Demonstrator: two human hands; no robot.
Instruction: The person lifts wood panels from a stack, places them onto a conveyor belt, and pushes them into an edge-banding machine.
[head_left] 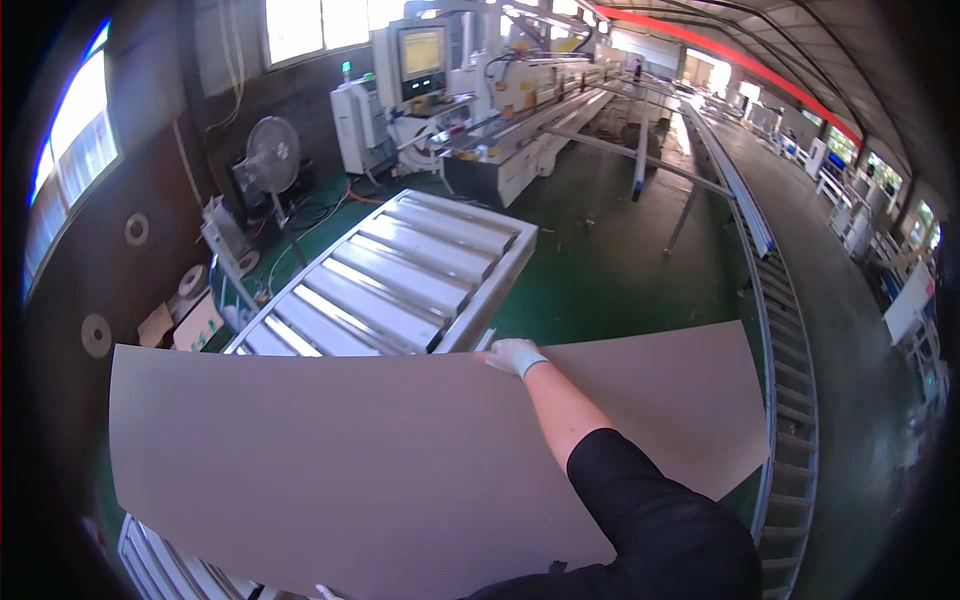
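Head view, clock directions taken from picture centre.

Large grey-brown sheet [330, 450] fills the lower half, roughly 9 round through 6 to 4 o'clock, broad face toward the camera. Its far edge runs just below centre. It looks bowed; can't tell how much of that is the lens.

Right hand [514, 357]: pale glove, just off centre toward 5 o'clock. Clamped on the sheet's far edge, fingers at the rim. Forearm bare, black sleeve [670, 510] coming in from 5 o'clock, crossing over the sheet.

Left hand [327, 592]: only a bit of pale glove shows, at the bottom rim, 7 o'clock, by the sheet's near edge. Can't tell whether it grips or just touches.

Roller conveyor [390, 260] at 10 o'clock, directly beyond the sheet, near end hidden by it; contact between the two can't be judged. Second set of rollers [165, 565] at 8 o'clock, partly under the sheet in the picture. Long roller track [790, 400] runs down the right side, past the sheet's right edge, between 3 and 4.

Background: pedestal fan [273, 155] at 10, white cabinet [362, 125] with green light at 11, control screen [423, 55] between 11 and 12, long machine bed [500, 180] at 12. Pale rings [96, 336] on the wall around 9. Green floor [600, 290] between conveyor and track. Red beam [740, 55] overhead, between 1 and 2.
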